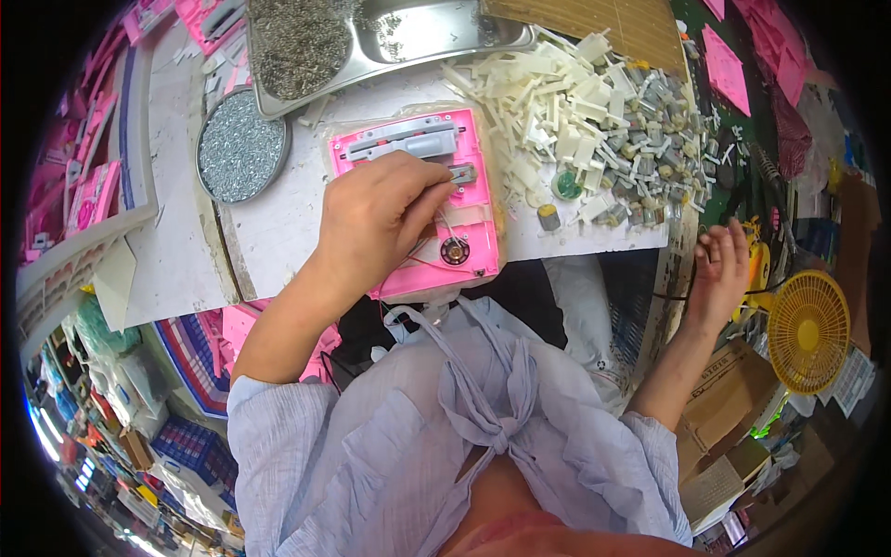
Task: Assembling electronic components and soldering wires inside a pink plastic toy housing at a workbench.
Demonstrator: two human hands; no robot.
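A pink plastic housing [478, 190] lies open on the table in front of me. A grey slotted strip [408, 144] runs along its far side, and a small round speaker [455, 251] with thin wires sits near its near edge. My left hand [371, 218] is over the housing, thumb and fingers pinched together beside a small grey part [462, 174]; whatever is between the fingertips is hidden. Off the table's right edge, my right hand [721, 274] is raised with its fingers loosely bent and apart, and I see nothing in it.
A round dish [287, 125] of small silvery screws stands left of the housing. Behind is a metal tray [418, 56] with more small metal parts. White plastic pieces [529, 93] and small grey motors [640, 139] are heaped at right. A yellow fan [807, 330] stands beyond my right hand.
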